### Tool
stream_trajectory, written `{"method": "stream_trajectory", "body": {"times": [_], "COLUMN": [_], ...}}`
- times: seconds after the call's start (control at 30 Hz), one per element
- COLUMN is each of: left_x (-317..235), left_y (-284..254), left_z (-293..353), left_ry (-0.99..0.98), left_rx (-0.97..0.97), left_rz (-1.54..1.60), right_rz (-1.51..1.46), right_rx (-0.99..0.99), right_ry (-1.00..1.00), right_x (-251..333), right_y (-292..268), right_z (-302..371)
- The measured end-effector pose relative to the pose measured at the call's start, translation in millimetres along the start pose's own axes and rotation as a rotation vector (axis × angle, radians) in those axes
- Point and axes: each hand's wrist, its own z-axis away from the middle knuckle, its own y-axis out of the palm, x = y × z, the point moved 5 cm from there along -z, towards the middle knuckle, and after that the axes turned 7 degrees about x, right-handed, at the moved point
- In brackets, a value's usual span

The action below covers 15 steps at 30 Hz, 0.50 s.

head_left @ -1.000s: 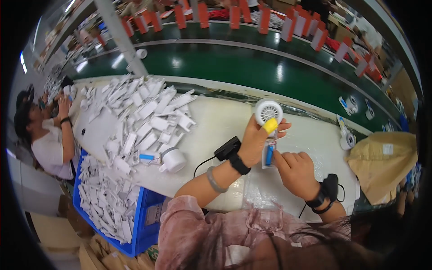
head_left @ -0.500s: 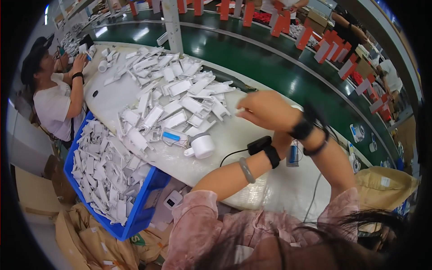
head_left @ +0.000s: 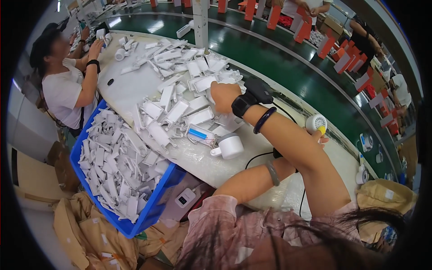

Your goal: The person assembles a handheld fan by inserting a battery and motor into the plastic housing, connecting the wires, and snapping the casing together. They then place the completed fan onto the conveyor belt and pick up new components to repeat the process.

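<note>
My arms cross, the right over the left. My right hand [head_left: 225, 97] is at the right side of a heap of white plastic casings [head_left: 177, 110], its fingers curled down among them; what they grip is hidden. Out to the right, my left hand [head_left: 322, 139], with a yellow fingertip cover, closes on a round white fan head [head_left: 316, 122] with a slotted face. A white cup-shaped part with a grey rim [head_left: 231, 146] lies nearer me, beside a casing holding a blue battery [head_left: 197, 133].
A blue crate [head_left: 150, 220] full of white plastic parts stands left of the table [head_left: 121, 76]. Beyond the table runs a green conveyor [head_left: 238, 38] carrying orange and white cards. A co-worker [head_left: 67, 85] handles white parts at the far left. Brown sacks [head_left: 387, 195] are close by.
My right hand has moved left onto the heap of casings. My left hand now shows at the right with the fan head. The whole view has shifted slightly.
</note>
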Motion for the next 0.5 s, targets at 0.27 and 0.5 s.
{"method": "stream_trajectory", "body": {"times": [0.27, 0.5], "left_x": [42.6, -30.5], "left_y": [-38.7, -14.9], "left_z": [-56.6, -7.2], "left_ry": [0.623, 0.192], "left_rx": [0.379, -0.108], "left_rz": [-0.866, 0.011], "right_rz": [-0.367, -0.529], "right_rx": [-0.063, -0.68], "right_ry": [-0.26, -0.034], "right_x": [-26.7, -144.6], "right_y": [-77.4, -94.3], "right_z": [71.9, 295.7]}}
